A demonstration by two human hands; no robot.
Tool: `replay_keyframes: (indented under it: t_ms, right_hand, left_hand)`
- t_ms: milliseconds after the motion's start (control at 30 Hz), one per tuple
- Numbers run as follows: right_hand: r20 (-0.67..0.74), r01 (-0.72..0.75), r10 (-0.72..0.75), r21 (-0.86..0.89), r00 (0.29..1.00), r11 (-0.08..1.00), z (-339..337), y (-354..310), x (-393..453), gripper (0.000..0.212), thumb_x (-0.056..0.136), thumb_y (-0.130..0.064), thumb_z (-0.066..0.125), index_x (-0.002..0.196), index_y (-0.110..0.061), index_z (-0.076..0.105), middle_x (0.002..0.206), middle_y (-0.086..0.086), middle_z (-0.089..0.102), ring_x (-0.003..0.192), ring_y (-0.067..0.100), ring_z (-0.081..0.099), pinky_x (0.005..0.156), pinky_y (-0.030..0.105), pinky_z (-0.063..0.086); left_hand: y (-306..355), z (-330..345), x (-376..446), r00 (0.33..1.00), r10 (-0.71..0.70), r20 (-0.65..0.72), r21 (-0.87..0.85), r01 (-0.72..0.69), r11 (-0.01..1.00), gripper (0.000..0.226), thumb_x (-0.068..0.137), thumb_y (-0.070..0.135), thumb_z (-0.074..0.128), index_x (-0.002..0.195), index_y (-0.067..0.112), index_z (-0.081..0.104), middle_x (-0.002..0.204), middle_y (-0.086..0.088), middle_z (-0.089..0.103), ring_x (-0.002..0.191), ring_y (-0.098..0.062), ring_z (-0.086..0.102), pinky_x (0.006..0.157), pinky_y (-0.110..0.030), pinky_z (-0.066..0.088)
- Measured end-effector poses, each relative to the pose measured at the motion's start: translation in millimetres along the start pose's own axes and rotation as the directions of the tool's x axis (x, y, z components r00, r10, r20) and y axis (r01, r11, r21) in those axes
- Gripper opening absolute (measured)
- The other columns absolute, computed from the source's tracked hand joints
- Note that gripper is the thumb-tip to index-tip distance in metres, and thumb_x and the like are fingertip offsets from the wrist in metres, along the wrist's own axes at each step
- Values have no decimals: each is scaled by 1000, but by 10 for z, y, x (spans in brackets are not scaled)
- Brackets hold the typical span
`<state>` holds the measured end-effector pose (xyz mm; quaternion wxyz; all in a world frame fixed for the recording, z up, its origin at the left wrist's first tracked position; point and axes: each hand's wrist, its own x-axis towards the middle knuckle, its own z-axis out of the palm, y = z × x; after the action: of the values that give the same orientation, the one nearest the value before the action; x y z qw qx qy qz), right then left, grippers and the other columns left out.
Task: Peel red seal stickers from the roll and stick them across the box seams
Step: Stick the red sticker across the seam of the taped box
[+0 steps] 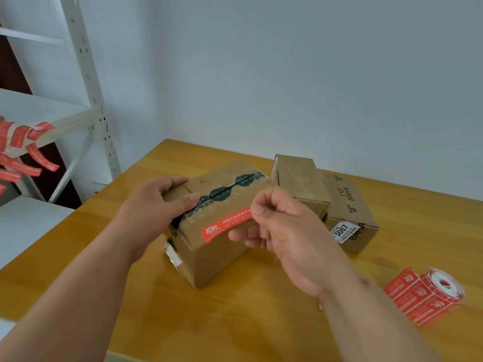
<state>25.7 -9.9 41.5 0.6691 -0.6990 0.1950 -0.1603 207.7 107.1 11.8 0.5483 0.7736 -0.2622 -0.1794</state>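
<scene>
A brown cardboard box (217, 254) stands in the middle of the wooden table (235, 317), its top seam covered by dark green printed tape. My left hand (159, 205) grips the box's near-left top corner, thumb on the seam. My right hand (282, 231) pinches one end of a red seal sticker (222, 226) between thumb and forefinger. The sticker hangs over the box's front top edge; whether it touches the cardboard is unclear. The sticker roll (441, 286) lies at the right, with a strip of red stickers (415, 296) unrolled toward me.
Two more cardboard boxes sit behind on the right, a smaller one (300, 181) and a printed one with a white label (350, 218). A white metal shelf rack (86, 82) stands at the left, with several red stickers (23, 150) hanging from its edge. A wall runs behind the table.
</scene>
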Motion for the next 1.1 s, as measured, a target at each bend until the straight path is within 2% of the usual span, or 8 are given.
replay_keyframes:
  t_ms: [200,333,533,633,733,833,933,1100]
  right_hand:
    - [-186,111,-98,62,978,992,-11,-118,70,12,97,-10,48,88,-12,56,80,8,70,73,20,66,69,32,46]
    - [-321,145,-144,-21,936,989,31,-82,178,4,93,-10,57,92,-14,58,76,5,70,70,16,69,62,20,46]
    - [-403,148,-185,-121,896,982,116,-45,290,6,89,-10,63,90,-14,59,72,4,72,68,18,71,86,42,53]
    - [-410,142,-191,-147,892,979,153,-101,335,5,89,-12,64,91,-15,60,74,3,72,66,14,71,77,35,54]
    - [-395,132,-200,-193,897,972,202,-130,381,7,89,-16,64,94,-14,60,76,3,72,65,11,71,69,29,54]
    - [-369,128,-203,-219,907,967,231,-121,412,7,89,-16,63,94,-16,58,76,1,71,66,8,70,60,15,48]
    - [-331,100,-208,-316,920,943,235,-120,411,7,91,-21,61,96,-20,56,81,-3,71,65,-2,67,49,2,39]
    - [-292,67,-278,-570,915,819,239,-111,443,7,95,-32,52,94,-26,52,85,-8,68,75,1,64,47,7,39]
  left_hand:
    - [-24,-109,-46,985,41,166,-7,-40,999,40,82,35,72,121,39,62,111,20,62,100,-1,59,76,-17,44]
    - [-16,-24,-76,993,72,97,75,-80,994,34,91,44,59,125,41,59,108,20,62,94,1,57,69,-14,41]
    - [90,-39,-186,963,249,-106,133,-235,963,21,98,40,46,108,40,64,105,20,61,90,-2,58,68,-18,44]
    - [241,-88,-262,973,228,-21,71,-226,971,36,88,58,40,98,36,67,91,15,66,84,-2,60,67,-18,42]
    - [311,-76,-261,974,200,109,70,-208,976,46,76,67,46,88,29,70,83,2,71,75,-14,64,63,-26,46]
    - [288,-26,-224,981,164,103,94,-174,980,23,84,50,62,78,29,69,78,5,70,71,-13,61,58,-28,47]
    - [268,-11,-199,988,144,53,86,-148,985,21,88,38,65,73,23,67,77,5,70,76,-16,64,65,-35,52]
    - [297,-4,-165,993,112,27,132,-114,985,25,91,31,64,73,13,65,66,5,64,64,-10,54,57,-25,42]
